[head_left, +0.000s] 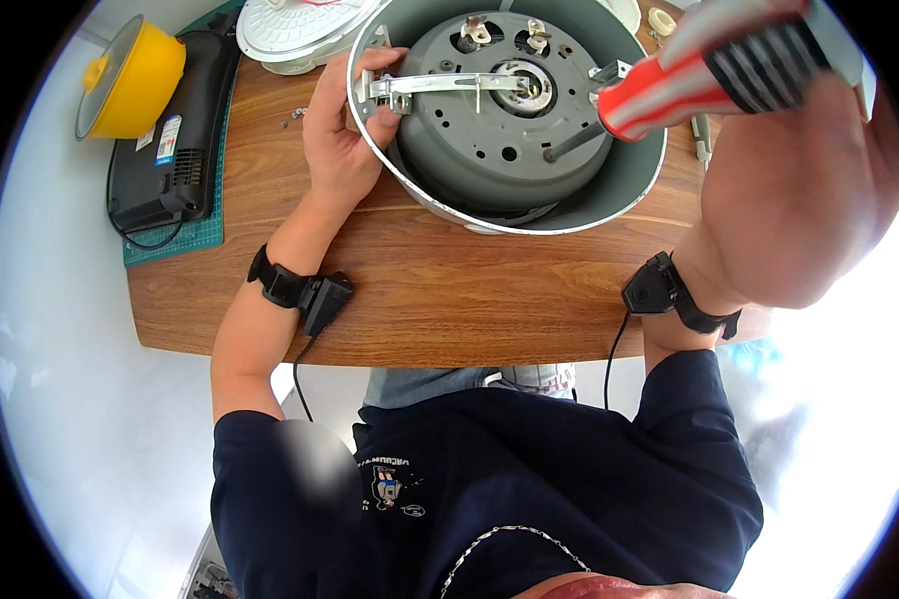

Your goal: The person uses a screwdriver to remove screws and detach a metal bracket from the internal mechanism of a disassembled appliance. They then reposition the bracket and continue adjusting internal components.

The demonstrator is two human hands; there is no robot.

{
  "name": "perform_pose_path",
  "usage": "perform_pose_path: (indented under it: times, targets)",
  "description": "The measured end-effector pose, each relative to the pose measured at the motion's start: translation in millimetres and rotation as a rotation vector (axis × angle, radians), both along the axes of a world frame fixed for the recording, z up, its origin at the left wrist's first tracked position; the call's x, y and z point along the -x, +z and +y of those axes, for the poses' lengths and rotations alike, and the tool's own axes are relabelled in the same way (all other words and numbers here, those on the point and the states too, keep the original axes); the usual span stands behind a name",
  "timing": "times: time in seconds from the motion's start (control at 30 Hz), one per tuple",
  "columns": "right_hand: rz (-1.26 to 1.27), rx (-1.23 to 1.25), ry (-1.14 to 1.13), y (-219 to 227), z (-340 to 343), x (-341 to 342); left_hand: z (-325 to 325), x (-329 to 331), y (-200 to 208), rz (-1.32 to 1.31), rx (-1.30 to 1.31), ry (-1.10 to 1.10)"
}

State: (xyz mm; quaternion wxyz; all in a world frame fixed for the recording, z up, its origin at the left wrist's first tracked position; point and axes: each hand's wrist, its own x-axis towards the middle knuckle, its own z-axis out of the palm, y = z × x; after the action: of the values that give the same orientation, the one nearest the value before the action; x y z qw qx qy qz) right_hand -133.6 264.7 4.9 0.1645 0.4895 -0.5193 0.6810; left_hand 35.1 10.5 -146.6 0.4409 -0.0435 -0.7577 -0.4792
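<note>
An oval grey appliance housing (637, 165), looking like a cooker turned over, holds a round grey metal pan (449, 170) with holes in it. Across the pan runs a shiny metal strip (449, 84), from a bracket at the left wall to the central ring. My left hand (342, 130) grips the housing's left rim, fingers and thumb over the edge beside the bracket. Blurred by motion, my right hand (804, 190) is closed on a screwdriver (689, 95) with a red, white and black handle. Its shaft slants down left, the tip at the pan's lower right.
On the left a black flat appliance (165, 180) with a cable lies on a green cutting mat (205, 235), a yellow lidded pot (150, 80) beside it. A white round cover (290, 30) sits behind the housing. Small screws (294, 117) lie on the wooden table (420, 299).
</note>
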Motion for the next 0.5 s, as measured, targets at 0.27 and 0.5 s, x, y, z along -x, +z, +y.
perform_pose_path:
  times: [0.27, 0.5]
  targets:
    - [-0.076, 0.028, -0.007, 1, -6, -4, 1, -1, 2, -0.002, 0.016, 0.009]
    - [0.308, -0.081, -0.375, -4, 5, 2, -1, 0, 2, -0.005, 0.03, 0.012]
